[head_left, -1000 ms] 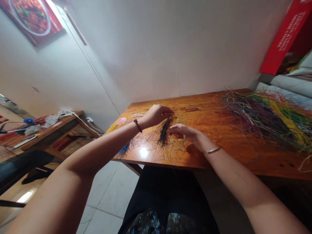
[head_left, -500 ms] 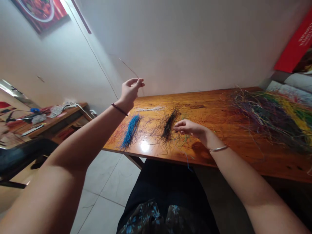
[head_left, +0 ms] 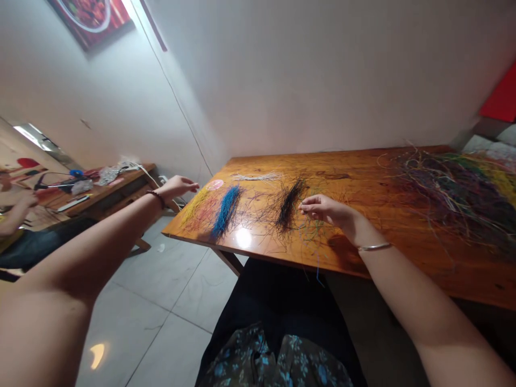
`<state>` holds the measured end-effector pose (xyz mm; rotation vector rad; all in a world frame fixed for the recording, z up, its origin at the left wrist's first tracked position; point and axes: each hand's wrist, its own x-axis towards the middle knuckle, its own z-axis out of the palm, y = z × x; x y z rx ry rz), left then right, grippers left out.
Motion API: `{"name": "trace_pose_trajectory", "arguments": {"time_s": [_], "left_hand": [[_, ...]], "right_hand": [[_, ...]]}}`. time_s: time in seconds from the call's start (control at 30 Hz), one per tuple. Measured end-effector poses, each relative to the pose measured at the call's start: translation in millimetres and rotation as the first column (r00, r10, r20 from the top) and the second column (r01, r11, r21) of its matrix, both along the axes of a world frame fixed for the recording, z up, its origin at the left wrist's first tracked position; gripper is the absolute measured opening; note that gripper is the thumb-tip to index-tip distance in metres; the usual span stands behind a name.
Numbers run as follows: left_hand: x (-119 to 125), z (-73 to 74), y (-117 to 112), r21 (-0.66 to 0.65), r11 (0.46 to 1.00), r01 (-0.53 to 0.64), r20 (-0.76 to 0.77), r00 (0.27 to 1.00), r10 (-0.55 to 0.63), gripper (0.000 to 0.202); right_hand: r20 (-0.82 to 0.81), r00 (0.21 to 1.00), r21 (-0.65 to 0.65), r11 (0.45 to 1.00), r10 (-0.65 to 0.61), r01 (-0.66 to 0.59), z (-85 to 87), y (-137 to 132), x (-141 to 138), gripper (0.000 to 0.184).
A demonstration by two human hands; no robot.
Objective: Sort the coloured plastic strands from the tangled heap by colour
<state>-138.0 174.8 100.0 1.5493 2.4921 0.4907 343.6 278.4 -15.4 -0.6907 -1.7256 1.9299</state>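
My right hand (head_left: 326,209) rests over the orange wooden table (head_left: 355,172), its fingertips just right of a black bundle of thin strands (head_left: 289,205). A fine thread may lie between its fingers, but the picture does not settle this. My left hand (head_left: 177,186) is extended beyond the table's left corner, fingers flat, with nothing visible in it. A blue strand bundle (head_left: 226,212) lies left of the black one. Beyond it are a white strand bundle (head_left: 258,176) and loose yellow strands (head_left: 194,207). A large multicoloured strand heap (head_left: 455,196) covers the table's right end.
A pink round patch (head_left: 215,185) lies near the table's left corner. Below the table are my dark floral lap (head_left: 278,355) and a tiled floor (head_left: 141,317). Farther left stands a cluttered wooden bench (head_left: 100,189), with a person's arm (head_left: 18,212) beside it.
My left hand has dropped from its raised position and moved left past the table corner. The long strand held up earlier no longer shows. The view has turned left; my right hand barely moved.
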Motion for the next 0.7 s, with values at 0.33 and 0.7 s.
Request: {"name": "trace_pose_trajectory", "arguments": {"time_s": [0.33,0.7], "left_hand": [[-41.1,-75.1,10.8,-0.155,0.987,-0.044,-0.051,0.998,0.036,0.044],[-27.4,-81.7,18.2,-0.103,0.984,-0.146,-0.11,0.985,0.135,0.037]], "right_hand": [[0.01,1.0,-0.025,1.0,-0.007,0.007,-9.0,7.4,0.9,0.035],[-0.014,0.999,-0.02,0.999,-0.05,0.05,4.5,-5.0,-4.1,0.038]]}}
